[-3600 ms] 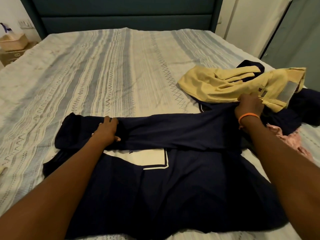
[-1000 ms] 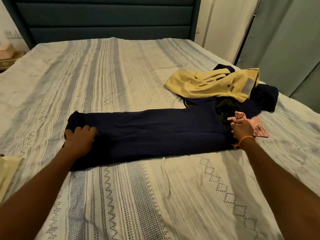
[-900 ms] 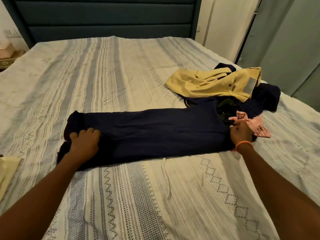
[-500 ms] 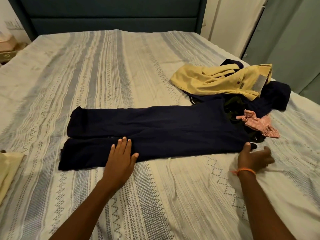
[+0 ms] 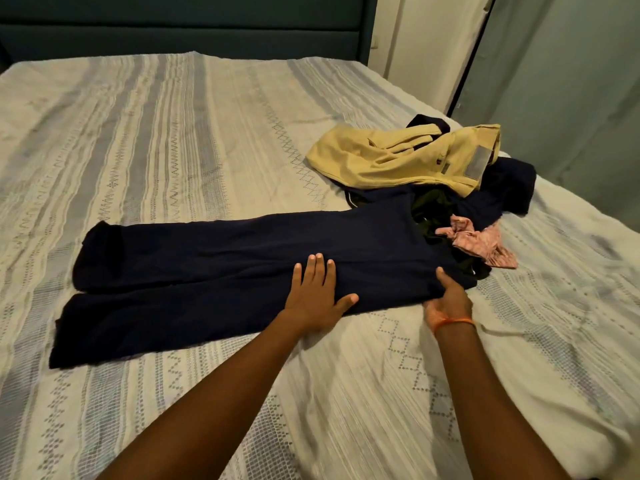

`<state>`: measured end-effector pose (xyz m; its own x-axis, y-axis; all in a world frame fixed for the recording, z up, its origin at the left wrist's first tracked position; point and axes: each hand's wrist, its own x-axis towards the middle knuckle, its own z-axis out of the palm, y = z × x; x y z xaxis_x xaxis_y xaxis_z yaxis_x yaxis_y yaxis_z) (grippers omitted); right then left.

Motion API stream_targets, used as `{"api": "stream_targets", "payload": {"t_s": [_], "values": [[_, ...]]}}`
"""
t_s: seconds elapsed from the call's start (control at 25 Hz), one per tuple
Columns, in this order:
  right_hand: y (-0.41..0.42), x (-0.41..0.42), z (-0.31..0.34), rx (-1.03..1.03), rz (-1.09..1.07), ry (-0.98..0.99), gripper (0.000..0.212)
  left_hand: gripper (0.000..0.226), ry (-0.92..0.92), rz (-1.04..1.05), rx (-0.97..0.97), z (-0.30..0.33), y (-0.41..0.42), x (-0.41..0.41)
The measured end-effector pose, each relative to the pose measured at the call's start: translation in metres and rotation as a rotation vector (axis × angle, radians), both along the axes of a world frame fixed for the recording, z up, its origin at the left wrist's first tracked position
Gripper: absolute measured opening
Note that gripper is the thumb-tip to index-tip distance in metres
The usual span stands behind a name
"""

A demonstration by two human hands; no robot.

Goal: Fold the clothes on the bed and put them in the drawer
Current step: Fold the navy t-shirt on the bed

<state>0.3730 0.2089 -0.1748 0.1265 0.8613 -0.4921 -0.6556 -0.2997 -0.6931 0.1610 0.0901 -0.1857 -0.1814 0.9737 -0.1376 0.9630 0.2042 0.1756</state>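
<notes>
While the navy shirt (image 5: 221, 271) lies folded long across the bed (image 5: 173, 133), I see my left hand (image 5: 313, 299) pressing flat on it, fingers straight; my right hand (image 5: 446, 299) pinches its near right edge.

This is a bedroom in a home. A wide bed (image 5: 173, 133) fills most of the view, w/ a pale bedspread (image 5: 381, 393) woven in grey-blue stripes and zigzag patterns. At the far end stands a dark teal padded headboard (image 5: 190, 32) against the wall. On the right side there are tall pale panels (image 5: 571, 81), prob. wardrobe doors, but the view there is dim and I cannot tell for sure. Everyday clothes lie on the bed: a navy garment (image 5: 225, 271) spread flat, a yellow garment (image 5: 398, 161) and a small pink piece (image 5: 478, 244) in a loose pile. Light is warm and low, like indoor lamp light.
</notes>
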Motion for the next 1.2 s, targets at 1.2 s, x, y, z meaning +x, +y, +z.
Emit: {"api": "stream_targets", "payload": {"t_s": [1.2], "values": [[-0.126,-0.149,0.001,1.169,1.18,-1.254,0.048,0.044,-0.872,0.745,0.46,0.029,-0.049,-0.092]]}}
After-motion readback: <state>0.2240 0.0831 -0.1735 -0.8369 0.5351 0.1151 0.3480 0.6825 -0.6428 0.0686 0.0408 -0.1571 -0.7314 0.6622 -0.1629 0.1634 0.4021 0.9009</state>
